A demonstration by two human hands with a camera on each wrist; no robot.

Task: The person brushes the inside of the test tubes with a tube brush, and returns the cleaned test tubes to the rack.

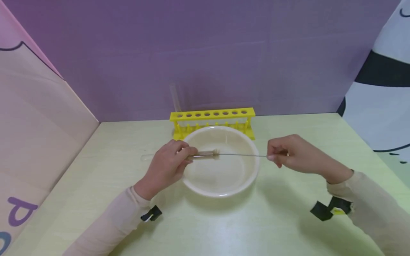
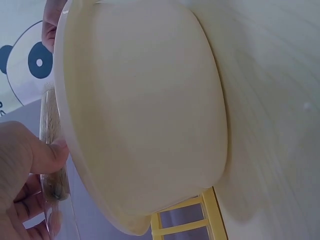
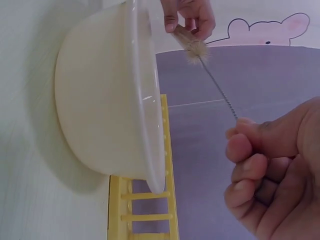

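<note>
My left hand [image 1: 169, 160] grips a clear glass test tube [image 1: 147, 157] lying sideways over a white basin [image 1: 221, 190]. Inside the tube's mouth sits the bristle head of a test tube brush [image 1: 216, 153], with tan bristles sticking out at the rim. Its twisted wire handle [image 3: 220, 90] runs rightward across the basin. My right hand [image 1: 293, 153] pinches the end of that wire between thumb and forefinger, just beyond the basin's right rim. In the left wrist view, bristles [image 2: 50, 115] show through the glass beside the thumb.
Behind the basin stands a yellow test tube rack [image 1: 213, 114] with a row of holes. Another clear test tube [image 1: 174, 97] stands upright at its left end. A purple backdrop [image 1: 192, 53] closes off the table's back edge, with printed cloth panels on both sides.
</note>
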